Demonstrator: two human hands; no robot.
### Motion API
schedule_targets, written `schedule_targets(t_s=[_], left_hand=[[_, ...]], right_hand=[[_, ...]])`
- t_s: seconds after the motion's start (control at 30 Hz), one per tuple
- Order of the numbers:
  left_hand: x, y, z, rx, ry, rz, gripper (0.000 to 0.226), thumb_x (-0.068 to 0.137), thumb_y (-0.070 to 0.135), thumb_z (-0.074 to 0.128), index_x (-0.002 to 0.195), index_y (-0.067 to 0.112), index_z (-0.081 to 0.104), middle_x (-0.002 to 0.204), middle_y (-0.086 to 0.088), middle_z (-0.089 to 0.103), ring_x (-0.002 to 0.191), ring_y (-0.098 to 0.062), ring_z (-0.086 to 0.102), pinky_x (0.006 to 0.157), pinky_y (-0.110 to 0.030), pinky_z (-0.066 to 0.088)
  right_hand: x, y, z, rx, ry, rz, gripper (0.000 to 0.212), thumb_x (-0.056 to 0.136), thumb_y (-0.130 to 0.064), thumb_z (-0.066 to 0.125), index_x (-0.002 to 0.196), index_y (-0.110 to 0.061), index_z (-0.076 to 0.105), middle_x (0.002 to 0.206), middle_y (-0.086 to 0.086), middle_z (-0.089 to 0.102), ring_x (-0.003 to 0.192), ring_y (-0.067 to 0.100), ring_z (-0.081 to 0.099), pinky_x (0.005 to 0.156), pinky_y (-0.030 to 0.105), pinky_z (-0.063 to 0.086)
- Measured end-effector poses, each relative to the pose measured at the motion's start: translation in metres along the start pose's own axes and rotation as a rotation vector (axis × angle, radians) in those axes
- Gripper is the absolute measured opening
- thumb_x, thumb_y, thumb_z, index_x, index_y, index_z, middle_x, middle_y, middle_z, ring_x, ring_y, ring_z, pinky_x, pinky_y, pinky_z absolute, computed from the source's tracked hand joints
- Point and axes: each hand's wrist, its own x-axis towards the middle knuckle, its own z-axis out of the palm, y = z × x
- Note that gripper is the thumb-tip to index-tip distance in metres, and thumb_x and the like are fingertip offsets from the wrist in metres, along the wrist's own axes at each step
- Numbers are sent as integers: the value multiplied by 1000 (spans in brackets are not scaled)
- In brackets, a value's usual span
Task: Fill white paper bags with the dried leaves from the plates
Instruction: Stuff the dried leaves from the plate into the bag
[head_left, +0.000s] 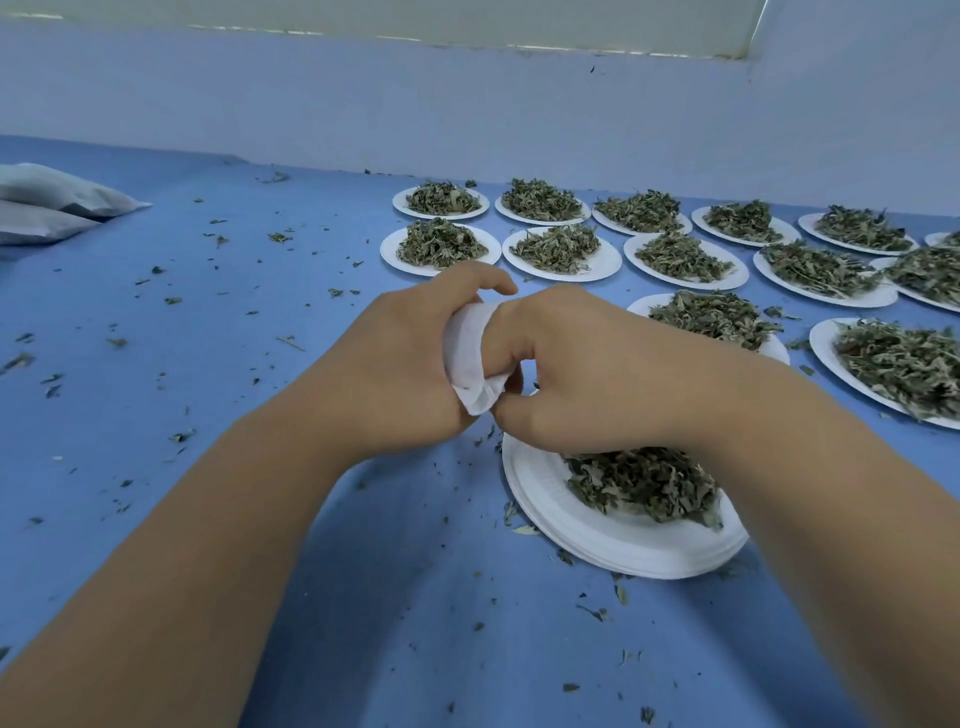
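As the left hand (395, 364) and right hand (582, 369) grip a bag (467, 353), plates (610, 260) crowd right.

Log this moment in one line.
phase: filling | left hand: grips white paper bag | right hand: pinches bag | near plate: holds dried leaves

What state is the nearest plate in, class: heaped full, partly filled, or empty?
Partly filled. The nearest plate carries dried leaves on its right part only; its left part is bare white.
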Motion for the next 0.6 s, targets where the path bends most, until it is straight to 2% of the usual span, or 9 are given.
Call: schedule_targets(t_s=[0.13,0.23,0.3,0.37,0.4,0.47,0.53,0.6], left_hand=[[0,6,0,51,6,15,41,73,38,66,112,41,54,94,20,66,86,-3,64,71,-27,52],[0,8,5,97,19,-1,34,72,34,60,103,45,52,86,18,64,80,-6,60,68,-35,52],[0,6,8,116,22,-11,37,72,28,61,102,46,50,83,17,62,76,-8,58,66,-39,52],[1,3,11,183,6,-36,43,74,23,66,106,46,49,88,17,60,81,-14,57,68,-39,52],[1,2,12,235,-10,-55,47,74,22,67,109,46,47,91,17,59,84,-18,57,69,-38,50],[2,4,18,348,-37,-51,50,73,22,65,111,47,44,95,19,54,87,-22,55,71,-35,41],[2,7,24,387,-46,-20,46,74,25,64,112,44,45,97,16,55,87,-22,55,74,-34,36],[2,11,29,367,-41,-32,43,77,30,65,112,45,45,101,14,59,89,-21,56,76,-34,38]], right_hand=[[0,3,-3,13,3,22,19,81,-6,59,75,-22,68,82,13,68,51,11,41,53,33,39],[-10,4,-6,21,26,1,26,79,-2,56,83,-21,72,77,5,67,49,6,44,47,17,32],[-23,9,-6,91,218,-16,35,78,-4,56,90,-29,76,75,-5,68,52,7,51,47,16,36],[-38,22,-6,82,407,39,30,83,-24,59,102,-42,73,93,-15,71,73,7,61,60,21,44],[-47,29,-5,13,395,85,29,86,-39,60,112,-48,68,108,-21,67,91,1,60,69,17,44],[-64,40,-1,-144,193,145,49,86,-65,54,133,-53,50,131,-35,49,121,-13,43,90,8,34],[-78,49,7,-197,36,146,65,84,-77,49,143,-51,39,140,-37,40,131,-14,33,101,4,26],[-87,54,11,-141,-4,159,67,85,-76,52,145,-53,35,140,-36,41,131,-12,36,105,8,29]])
